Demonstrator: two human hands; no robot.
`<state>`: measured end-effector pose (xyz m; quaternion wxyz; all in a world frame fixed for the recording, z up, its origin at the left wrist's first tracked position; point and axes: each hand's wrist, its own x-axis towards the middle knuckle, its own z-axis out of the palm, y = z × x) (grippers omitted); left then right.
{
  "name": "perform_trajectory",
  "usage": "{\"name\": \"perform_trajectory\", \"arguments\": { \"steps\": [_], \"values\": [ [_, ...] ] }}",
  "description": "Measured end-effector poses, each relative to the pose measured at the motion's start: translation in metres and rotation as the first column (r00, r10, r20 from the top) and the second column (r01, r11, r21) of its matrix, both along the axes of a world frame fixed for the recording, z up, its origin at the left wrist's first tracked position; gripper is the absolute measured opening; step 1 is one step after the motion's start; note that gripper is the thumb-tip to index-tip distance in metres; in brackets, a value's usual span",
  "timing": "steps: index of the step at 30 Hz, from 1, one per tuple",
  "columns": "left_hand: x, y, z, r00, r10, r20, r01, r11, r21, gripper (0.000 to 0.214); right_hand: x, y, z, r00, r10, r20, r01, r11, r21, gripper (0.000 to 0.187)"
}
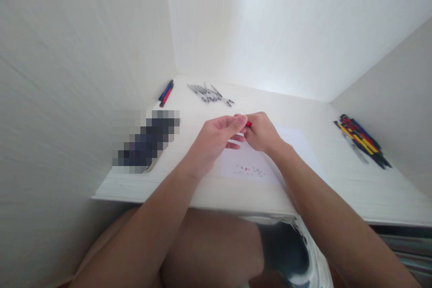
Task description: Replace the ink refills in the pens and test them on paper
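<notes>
above the white paper sheet, the left hand pinches one end of a mostly hidden red pen while the right hand clamps around the other, seemingly so each steadies it; coloured pens lie bunched at far right, perhaps for tidiness.

One item under examination: a slim, bright red piece, mostly concealed by the hands, with only a short section exposed. Position: just off the centre of the view toward three o'clock, over a white sheet. The left hand pinches it from nine o'clock; the right hand encloses it from three o'clock. Both ends are hidden; overall length, tilt and completeness cannot be determined.
</notes>
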<state>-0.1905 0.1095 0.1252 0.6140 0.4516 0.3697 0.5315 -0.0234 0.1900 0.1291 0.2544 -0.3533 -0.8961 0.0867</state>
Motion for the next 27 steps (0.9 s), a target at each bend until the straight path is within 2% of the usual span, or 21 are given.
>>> {"name": "perform_trajectory", "arguments": {
  "steps": [6,10,12,15,18,21,24,27],
  "values": [
    [0.006,-0.003,0.007,0.983,0.143,-0.112,-0.138,0.989,0.052,0.049,0.0,0.002,-0.001,1.0,0.012,-0.018,-0.011,1.0,0.018,0.026],
    [0.015,-0.007,0.005,0.921,0.279,-0.271,-0.215,0.945,0.245,0.051,0.0,0.005,-0.002,0.979,0.009,-0.202,-0.001,0.999,0.037,0.046],
    [0.019,-0.011,0.001,0.857,0.314,-0.408,-0.167,0.919,0.358,0.051,0.003,0.008,-0.002,0.941,-0.032,-0.338,0.053,0.997,0.051,0.055],
    [0.022,-0.016,-0.003,0.739,0.256,-0.623,0.051,0.901,0.43,0.048,0.01,0.016,-0.004,0.858,-0.161,-0.488,0.147,0.987,-0.066,0.069],
    [0.024,-0.018,-0.006,0.629,0.167,-0.76,0.251,0.881,0.401,0.043,0.018,0.026,-0.01,0.76,-0.371,-0.534,0.208,0.917,-0.34,0.078],
    [0.026,-0.019,-0.007,0.554,0.153,-0.818,0.334,0.86,0.387,0.04,0.021,0.035,-0.017,0.665,-0.519,-0.537,0.185,0.811,-0.555,0.082],
    [0.027,-0.02,-0.006,0.48,0.159,-0.863,0.382,0.848,0.368,0.038,0.018,0.039,-0.022,0.607,-0.589,-0.534,0.072,0.71,-0.701,0.083],
    [0.026,-0.021,-0.005,0.387,0.151,-0.91,0.443,0.835,0.327,0.034,0.014,0.039,-0.022,0.571,-0.622,-0.535,-0.027,0.638,-0.77,0.076]
  ]
}}
